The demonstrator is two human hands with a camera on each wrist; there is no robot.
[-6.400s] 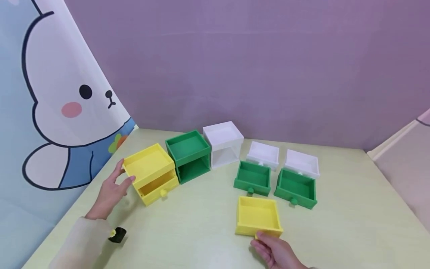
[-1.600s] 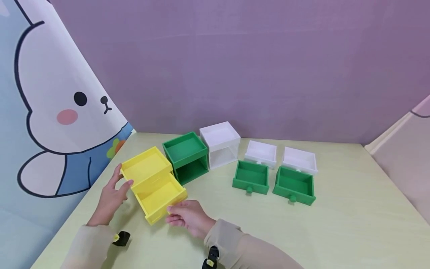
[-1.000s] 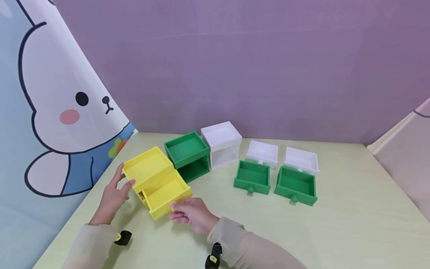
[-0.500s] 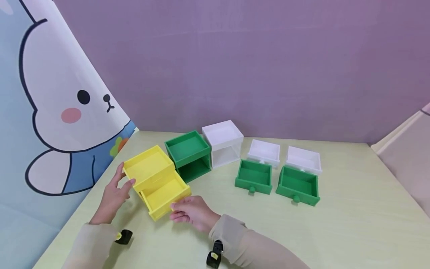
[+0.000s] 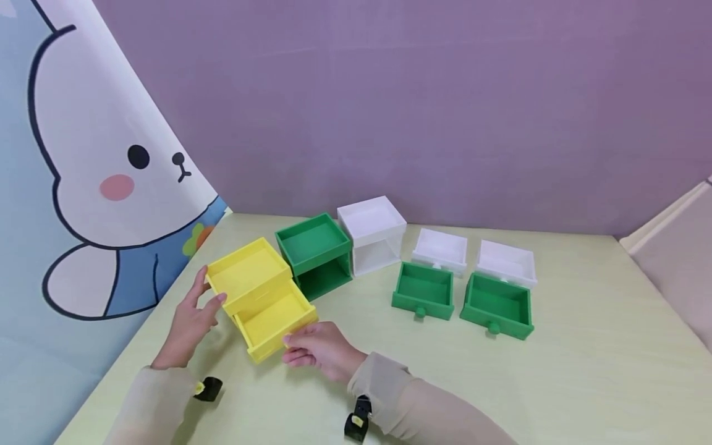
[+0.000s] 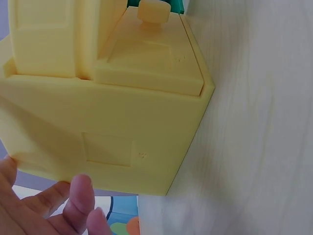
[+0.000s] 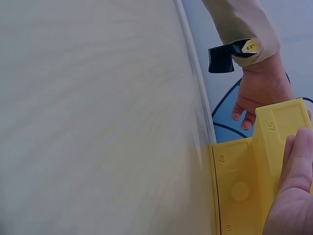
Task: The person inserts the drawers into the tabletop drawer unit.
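Observation:
A small yellow cabinet (image 5: 247,272) stands at the left of the table, with a yellow drawer (image 5: 275,318) sticking out of its upper opening. My right hand (image 5: 325,352) pinches that drawer at the front, where its knob is hidden by the fingers. My left hand (image 5: 189,324) holds the cabinet's left side, thumb near the front corner and a finger farther back. In the left wrist view a lower yellow drawer (image 6: 146,73) with a knob sits in the cabinet beneath the upper one. The right wrist view shows the upper drawer's underside partly behind my fingers (image 7: 298,166).
A green cabinet (image 5: 314,247) and a white cabinet (image 5: 372,219) stand right of the yellow one, with bare openings. Farther right lie two green drawers (image 5: 424,287) and two white drawers (image 5: 442,247). A purple cloth (image 5: 417,111) hangs behind the table (image 5: 584,371).
The yellow drawer has gone from the table at the right into the yellow cabinet's upper opening, carried by my right hand. Over the last second it has hardly moved; my left hand stays put.

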